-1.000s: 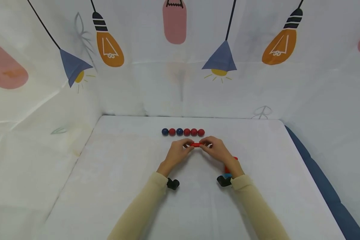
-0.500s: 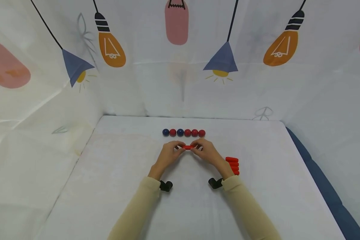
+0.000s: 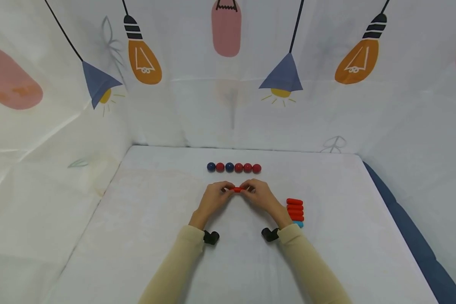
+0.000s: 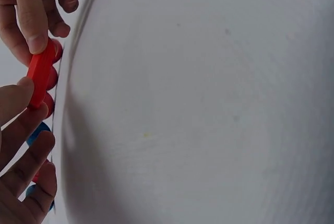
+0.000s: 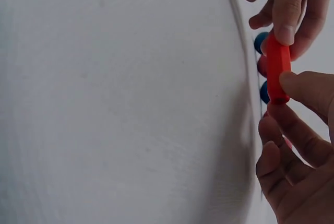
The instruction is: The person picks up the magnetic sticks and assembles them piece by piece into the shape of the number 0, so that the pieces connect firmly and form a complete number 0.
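Both hands pinch one short red faceted rod point(image 3: 237, 190) between them, held crosswise in front of the row of balls. My left hand point(image 3: 213, 199) has thumb and fingertips on its left end. At the other end, the thumb and fingers of my right hand point(image 3: 261, 196) grip it. In the left wrist view the red rod point(image 4: 40, 75) shows flat long sides. The right wrist view shows one end face of the red rod point(image 5: 278, 70) near the right thumb. Just beyond the hands lie red balls point(image 3: 238, 167) and blue balls point(image 3: 211, 167) in a straight line.
To the right of the right wrist, several red rods point(image 3: 295, 207) lie stacked side by side, with a blue piece point(image 3: 298, 224) at their near end, partly hidden by the sleeve. The white table point(image 3: 156, 219) meets a patterned cloth backdrop point(image 3: 197, 109) behind the balls.
Both hands have moved left and slightly nearer the person with the red rod between them. The rods on the right, earlier covered by the right arm, now show.
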{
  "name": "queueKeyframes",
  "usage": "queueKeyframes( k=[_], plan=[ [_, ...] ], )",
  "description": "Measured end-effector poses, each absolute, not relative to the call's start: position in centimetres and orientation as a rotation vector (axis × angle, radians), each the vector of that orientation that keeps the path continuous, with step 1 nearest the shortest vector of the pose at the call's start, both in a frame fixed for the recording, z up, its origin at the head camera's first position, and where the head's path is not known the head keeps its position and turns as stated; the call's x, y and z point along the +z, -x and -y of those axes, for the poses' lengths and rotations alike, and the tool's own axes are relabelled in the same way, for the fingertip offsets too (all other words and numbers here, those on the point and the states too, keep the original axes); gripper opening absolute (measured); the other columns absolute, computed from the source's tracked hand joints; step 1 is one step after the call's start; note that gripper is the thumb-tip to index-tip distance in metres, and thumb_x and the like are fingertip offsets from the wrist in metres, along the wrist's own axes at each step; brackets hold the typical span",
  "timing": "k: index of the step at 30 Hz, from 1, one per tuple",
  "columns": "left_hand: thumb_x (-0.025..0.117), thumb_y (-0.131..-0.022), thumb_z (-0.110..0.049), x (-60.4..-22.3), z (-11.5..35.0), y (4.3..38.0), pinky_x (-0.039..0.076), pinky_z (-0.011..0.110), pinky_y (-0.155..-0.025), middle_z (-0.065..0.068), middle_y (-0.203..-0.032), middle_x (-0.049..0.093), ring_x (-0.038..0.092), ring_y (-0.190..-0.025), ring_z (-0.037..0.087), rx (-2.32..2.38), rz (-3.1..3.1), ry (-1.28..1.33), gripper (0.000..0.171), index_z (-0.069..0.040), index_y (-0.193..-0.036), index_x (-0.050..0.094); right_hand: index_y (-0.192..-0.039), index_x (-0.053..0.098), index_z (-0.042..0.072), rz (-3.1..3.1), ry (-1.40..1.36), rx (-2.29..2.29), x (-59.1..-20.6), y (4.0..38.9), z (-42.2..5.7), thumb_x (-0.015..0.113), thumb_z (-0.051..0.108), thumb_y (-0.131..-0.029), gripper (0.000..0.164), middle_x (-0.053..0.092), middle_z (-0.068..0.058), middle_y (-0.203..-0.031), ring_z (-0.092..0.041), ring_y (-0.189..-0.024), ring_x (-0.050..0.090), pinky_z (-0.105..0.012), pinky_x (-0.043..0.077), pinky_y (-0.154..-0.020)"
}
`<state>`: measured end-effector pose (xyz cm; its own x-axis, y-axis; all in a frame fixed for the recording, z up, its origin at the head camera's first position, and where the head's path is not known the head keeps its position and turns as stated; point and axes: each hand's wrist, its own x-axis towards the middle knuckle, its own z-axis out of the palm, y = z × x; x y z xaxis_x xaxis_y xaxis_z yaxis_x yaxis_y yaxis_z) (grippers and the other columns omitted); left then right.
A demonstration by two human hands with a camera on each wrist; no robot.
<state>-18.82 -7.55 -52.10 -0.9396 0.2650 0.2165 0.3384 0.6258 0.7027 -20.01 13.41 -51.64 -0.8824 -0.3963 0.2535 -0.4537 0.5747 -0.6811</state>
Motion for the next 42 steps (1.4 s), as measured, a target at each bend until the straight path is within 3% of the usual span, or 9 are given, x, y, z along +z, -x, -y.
queueKeyframes(
  k=[12, 42],
  plan=[
    [0.076, -0.094, -0.015, -52.2, 7.1, 19.3, 0.051, 0.033, -0.080, 0.006, -0.103, 0.075, 0.061, -0.086, 0.017, -1.234, 2.852, 0.417, 0.014, -0.009, -0.107, 0.077, -0.108, 0.077, 0.008, 2.946, -0.532, 1.201, -51.7, 20.3, -13.0, 0.075, 0.012, -0.093, 0.015, 0.073, -0.008, -0.101, -0.019, -0.088, 0.062, -0.035, 0.054, -0.083],
    [0.077, -0.093, -0.016, -52.4, 7.4, 19.8, 0.050, 0.033, -0.080, 0.006, -0.107, 0.077, 0.062, -0.089, 0.018, -1.369, 2.860, 0.338, 0.016, -0.010, -0.108, 0.079, -0.105, 0.079, 0.009, 2.907, -0.483, 1.322, -52.1, 20.7, -12.7, 0.077, 0.015, -0.092, 0.015, 0.074, -0.008, -0.102, -0.018, -0.087, 0.061, -0.031, 0.050, -0.080]
  ],
)
